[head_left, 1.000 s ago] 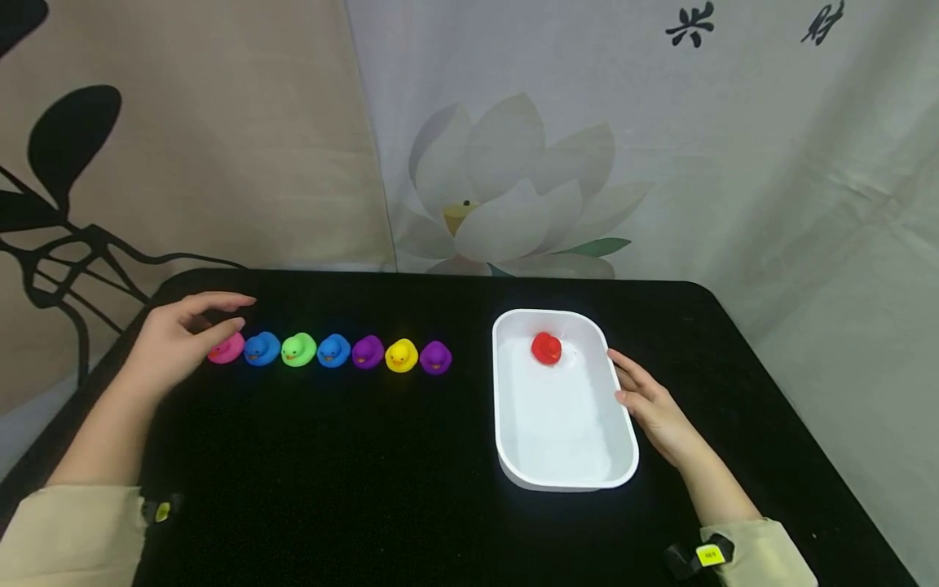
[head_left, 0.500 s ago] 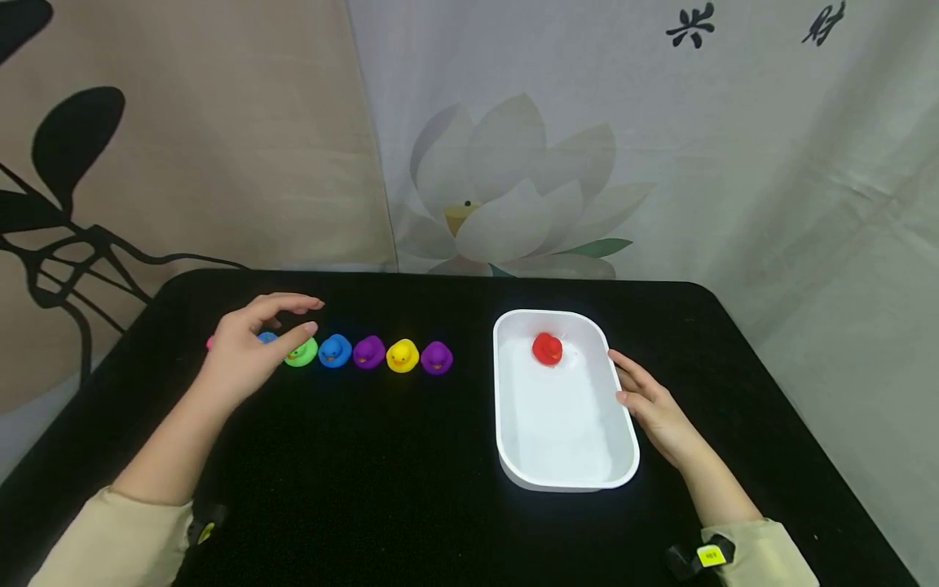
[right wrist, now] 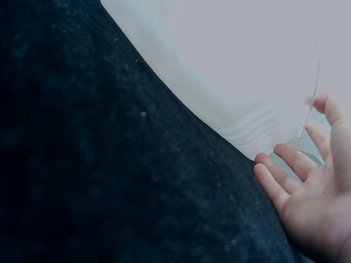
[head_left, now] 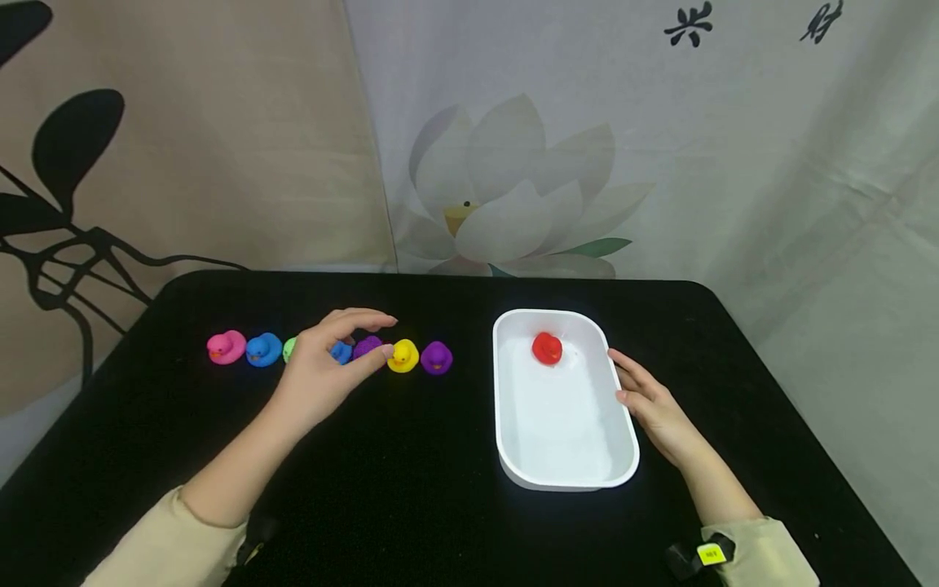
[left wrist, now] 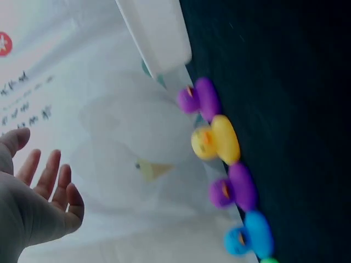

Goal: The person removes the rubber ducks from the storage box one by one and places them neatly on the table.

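Note:
A row of rubber ducks lies on the black table: a pink duck [head_left: 226, 347], a blue duck [head_left: 264, 350], a green one partly covered, another blue duck [head_left: 341, 352], a purple duck [head_left: 368, 346], a yellow duck [head_left: 403, 356] and a second purple duck [head_left: 436, 358]. My left hand [head_left: 323, 367] hovers over the middle of the row, thumb and fingers spread apart, holding nothing. On the right, a white tray [head_left: 565, 432] contains a red duck [head_left: 546, 349]. My right hand [head_left: 653, 408] touches the tray's right side with fairly straight fingers, thumb at the rim.
The black tabletop [head_left: 396, 505] stretches in front of the row and around the tray. Behind its far edge hangs a pale cloth [head_left: 734, 163] printed with a lotus and black characters. A dark device with a yellow label [head_left: 710, 555] sits at the right cuff.
My left hand has swept rightward along the row, from the pink duck to near the yellow one, uncovering the left-end ducks. The ducks, tray and right hand stay in place.

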Demonstrator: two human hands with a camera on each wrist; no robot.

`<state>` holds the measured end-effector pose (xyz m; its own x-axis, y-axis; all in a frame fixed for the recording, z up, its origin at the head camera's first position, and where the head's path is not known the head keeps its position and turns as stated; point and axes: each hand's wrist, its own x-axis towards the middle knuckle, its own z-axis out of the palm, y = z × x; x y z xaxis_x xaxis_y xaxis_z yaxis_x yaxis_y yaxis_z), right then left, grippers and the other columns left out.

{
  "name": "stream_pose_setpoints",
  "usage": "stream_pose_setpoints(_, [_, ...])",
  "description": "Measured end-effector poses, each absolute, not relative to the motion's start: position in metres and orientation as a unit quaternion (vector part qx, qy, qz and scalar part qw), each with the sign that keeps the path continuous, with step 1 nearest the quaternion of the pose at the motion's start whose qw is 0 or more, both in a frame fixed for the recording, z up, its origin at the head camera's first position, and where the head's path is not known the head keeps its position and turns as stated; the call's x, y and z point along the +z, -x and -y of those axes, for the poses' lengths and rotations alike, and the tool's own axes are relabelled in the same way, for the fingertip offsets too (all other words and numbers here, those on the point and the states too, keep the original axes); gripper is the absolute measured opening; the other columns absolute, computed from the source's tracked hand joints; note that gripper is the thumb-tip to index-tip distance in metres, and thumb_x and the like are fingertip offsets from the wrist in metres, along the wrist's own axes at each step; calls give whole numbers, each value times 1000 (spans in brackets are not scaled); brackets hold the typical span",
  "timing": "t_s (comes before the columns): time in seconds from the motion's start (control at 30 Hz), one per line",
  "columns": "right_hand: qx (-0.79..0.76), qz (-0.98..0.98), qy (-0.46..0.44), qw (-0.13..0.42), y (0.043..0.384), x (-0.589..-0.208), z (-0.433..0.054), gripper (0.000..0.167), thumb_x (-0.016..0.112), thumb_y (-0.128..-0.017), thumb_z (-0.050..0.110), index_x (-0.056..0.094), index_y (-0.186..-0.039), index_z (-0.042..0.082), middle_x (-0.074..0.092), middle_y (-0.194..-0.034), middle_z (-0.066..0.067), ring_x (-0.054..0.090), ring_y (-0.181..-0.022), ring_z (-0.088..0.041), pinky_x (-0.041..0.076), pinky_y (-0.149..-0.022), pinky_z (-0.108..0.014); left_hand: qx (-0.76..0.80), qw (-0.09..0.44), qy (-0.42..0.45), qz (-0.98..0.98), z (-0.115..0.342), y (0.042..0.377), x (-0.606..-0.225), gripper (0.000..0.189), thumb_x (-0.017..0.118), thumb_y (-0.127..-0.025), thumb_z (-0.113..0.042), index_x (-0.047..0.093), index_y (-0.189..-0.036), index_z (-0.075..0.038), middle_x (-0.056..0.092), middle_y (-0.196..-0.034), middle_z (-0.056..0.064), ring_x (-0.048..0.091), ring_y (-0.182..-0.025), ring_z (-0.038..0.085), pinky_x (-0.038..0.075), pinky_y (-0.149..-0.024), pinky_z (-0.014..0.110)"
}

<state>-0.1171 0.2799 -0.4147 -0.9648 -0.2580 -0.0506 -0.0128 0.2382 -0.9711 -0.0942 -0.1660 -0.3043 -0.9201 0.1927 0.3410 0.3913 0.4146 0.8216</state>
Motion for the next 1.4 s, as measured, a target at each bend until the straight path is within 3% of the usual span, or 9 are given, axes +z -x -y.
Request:
stream_pose_setpoints(0.33, [-611,-780,86,101,118,-414,-278,64,53,-97,25,23,-152,13,29,-153,-16,42,-129,-37,35,-99,-54,-521,99,200,824,112,89,-308,30,73,-86,-24,66,-115,-18,61,-119,-7,52,-113,12,45,-94,42])
stream_pose_setpoints(0.67, [-613,-778,85,102,118,-413,-278,63,53,-98,24,24,-152,13,27,-153,-16,39,-130,-39,33,-100,-56,-522,89,214,821,61,96,-314,27,75,-84,-18,69,-109,-12,65,-108,-5,55,-96,10,50,-78,32])
stream_pose_setpoints(1.03, [-613,-778,94,103,118,-414,-280,59,50,-99,19,24,-152,13,31,-151,-19,47,-125,-32,34,-98,-59,-507,79,214,831,16,112,-325,34,76,-82,-17,68,-115,-11,66,-111,-1,58,-94,11,53,-76,27])
stream_pose_setpoints(1.2, [-611,-779,96,102,119,-414,-280,60,50,-99,19,23,-152,12,31,-151,-19,47,-125,-35,34,-98,-59,-510,69,205,833,0,121,-332,37,76,-83,-15,66,-118,-8,66,-111,2,59,-97,18,53,-77,28])
stream_pose_setpoints(1.4, [-608,-781,98,102,119,-414,-280,60,50,-99,20,23,-152,12,32,-150,-20,51,-122,-26,39,-97,-50,-512,50,177,839,-12,135,-340,40,75,-84,-14,64,-122,-8,66,-115,6,59,-100,21,53,-71,22])
